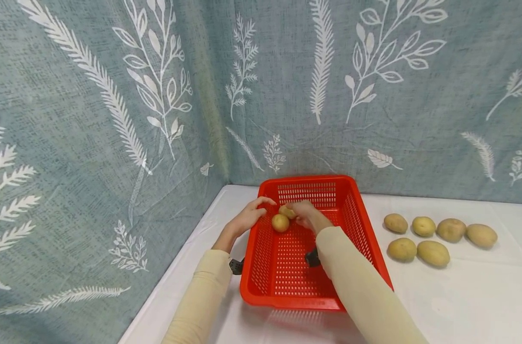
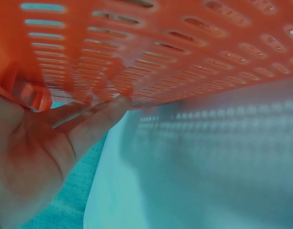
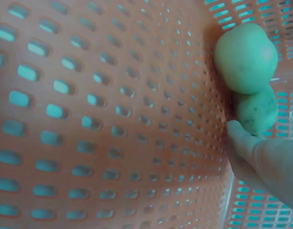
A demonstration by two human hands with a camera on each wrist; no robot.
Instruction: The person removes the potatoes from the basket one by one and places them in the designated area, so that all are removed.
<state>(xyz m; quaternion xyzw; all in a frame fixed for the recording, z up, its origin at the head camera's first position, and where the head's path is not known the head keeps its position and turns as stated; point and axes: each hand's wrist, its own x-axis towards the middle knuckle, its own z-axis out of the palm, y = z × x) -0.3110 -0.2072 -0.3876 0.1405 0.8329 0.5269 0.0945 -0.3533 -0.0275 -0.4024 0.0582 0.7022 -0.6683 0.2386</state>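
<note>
A red perforated plastic basket (image 1: 287, 301) stands on the white-covered table. My left hand (image 1: 246, 217) is at its left rim; in the left wrist view the extended fingers (image 2: 96, 124) lie against the outside of the slotted wall. Inside the basket, my right hand (image 1: 306, 213) reaches to the back left and holds a potato (image 1: 286, 211) between fingers and thumb, partly covered by the hand. A rounder potato (image 1: 280, 223) sits right beside it. In the right wrist view, the spotted held potato (image 3: 256, 113) meets the fingertips, with the rounder potato (image 3: 246, 58) against it.
Several loose potatoes (image 1: 451, 230) lie in two rough rows on the white tablecloth (image 1: 472, 291), right of the basket. Blue-green leaf-patterned curtains (image 1: 287, 86) hang behind and to the left. A black wrist device (image 1: 312, 258) shows under the right sleeve.
</note>
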